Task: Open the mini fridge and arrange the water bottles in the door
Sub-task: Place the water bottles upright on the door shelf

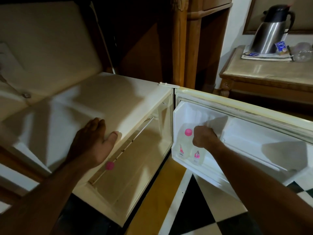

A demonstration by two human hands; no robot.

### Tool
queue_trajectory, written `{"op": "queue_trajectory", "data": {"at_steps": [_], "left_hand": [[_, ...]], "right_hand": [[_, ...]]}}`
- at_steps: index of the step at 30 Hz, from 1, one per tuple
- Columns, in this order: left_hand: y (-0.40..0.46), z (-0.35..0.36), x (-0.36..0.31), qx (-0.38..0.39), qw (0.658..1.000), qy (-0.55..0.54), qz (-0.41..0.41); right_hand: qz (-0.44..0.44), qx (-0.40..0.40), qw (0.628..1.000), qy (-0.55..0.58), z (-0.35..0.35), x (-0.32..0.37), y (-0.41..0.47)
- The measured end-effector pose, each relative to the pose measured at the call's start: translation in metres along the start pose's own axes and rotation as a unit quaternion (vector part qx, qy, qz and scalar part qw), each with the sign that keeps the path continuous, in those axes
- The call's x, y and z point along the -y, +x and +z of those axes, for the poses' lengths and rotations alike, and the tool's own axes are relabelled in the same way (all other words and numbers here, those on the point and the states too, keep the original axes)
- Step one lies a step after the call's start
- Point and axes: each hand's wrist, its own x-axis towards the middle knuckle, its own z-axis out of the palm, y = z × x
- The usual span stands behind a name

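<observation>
The white mini fridge (105,99) stands open, its door (254,133) swung out to the right. Two clear water bottles stand side by side in the door shelf near the hinge. The left bottle (184,146) shows its pink cap. My right hand (204,136) is closed over the top of the right bottle (196,156), hiding its cap. My left hand (92,141) lies flat on the fridge's top front edge, fingers spread. Below that hand, inside the fridge, a third pink cap (109,165) shows; its bottle is hard to make out.
A wooden side table (271,70) at the back right carries a steel thermos jug (271,29), papers and small packets. Wooden furniture rises behind the fridge. The floor below has black, white and yellow tiles (194,209).
</observation>
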Motion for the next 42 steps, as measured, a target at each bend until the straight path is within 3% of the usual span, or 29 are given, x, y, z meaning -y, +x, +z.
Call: {"op": "queue_trajectory", "data": {"at_steps": [3, 5, 7, 9, 10, 11, 13, 15, 18, 22, 25, 27, 34, 38, 42], "left_hand": [[0.0, -0.001, 0.0, 0.003, 1.0, -0.004, -0.003], [0.0, 0.0, -0.001, 0.006, 1.0, -0.002, -0.004], [-0.001, -0.001, -0.001, 0.007, 1.0, -0.003, -0.007], [-0.001, -0.001, -0.001, 0.009, 1.0, -0.006, -0.008], [-0.001, -0.001, 0.0, 0.011, 1.0, -0.007, -0.009], [0.0, -0.001, 0.001, 0.013, 1.0, -0.012, -0.008], [0.001, -0.001, 0.003, 0.017, 1.0, -0.021, -0.007], [0.002, 0.0, 0.004, 0.018, 1.0, -0.021, -0.007], [0.003, 0.001, 0.004, 0.022, 1.0, -0.019, -0.007], [0.004, 0.004, 0.006, 0.025, 1.0, -0.01, -0.007], [0.004, 0.004, 0.006, 0.029, 0.999, -0.013, -0.009], [0.003, 0.005, 0.006, 0.023, 1.0, -0.01, -0.007], [0.0, 0.0, 0.003, 0.016, 1.0, -0.011, -0.001], [-0.006, -0.003, 0.001, 0.014, 1.0, -0.016, 0.012], [-0.005, -0.002, 0.003, 0.013, 1.0, -0.016, 0.018]], "right_hand": [[0.031, -0.05, 0.998, -0.023, 0.0, 0.01, -0.011], [0.03, -0.185, 0.98, -0.063, -0.002, 0.029, -0.028], [-0.039, -0.267, 0.961, -0.053, 0.002, 0.064, -0.046], [-0.117, -0.179, 0.971, 0.107, 0.017, 0.107, -0.062], [-0.137, -0.084, 0.965, 0.208, 0.027, 0.131, -0.069], [-0.155, 0.005, 0.945, 0.287, 0.039, 0.154, -0.073], [-0.192, 0.098, 0.903, 0.373, 0.062, 0.194, -0.078], [-0.206, 0.136, 0.887, 0.391, 0.082, 0.226, -0.081], [-0.205, 0.093, 0.898, 0.377, 0.096, 0.245, -0.082], [-0.126, 0.097, 0.852, 0.499, 0.101, 0.232, -0.088], [-0.019, 0.124, 0.727, 0.675, 0.108, 0.202, -0.11], [0.036, 0.122, 0.666, 0.735, 0.114, 0.17, -0.132], [0.231, -0.026, 0.591, 0.772, 0.118, 0.048, -0.195], [0.296, -0.149, 0.604, 0.725, 0.087, -0.012, -0.212], [0.329, -0.231, 0.707, 0.582, 0.068, -0.062, -0.21]]}}
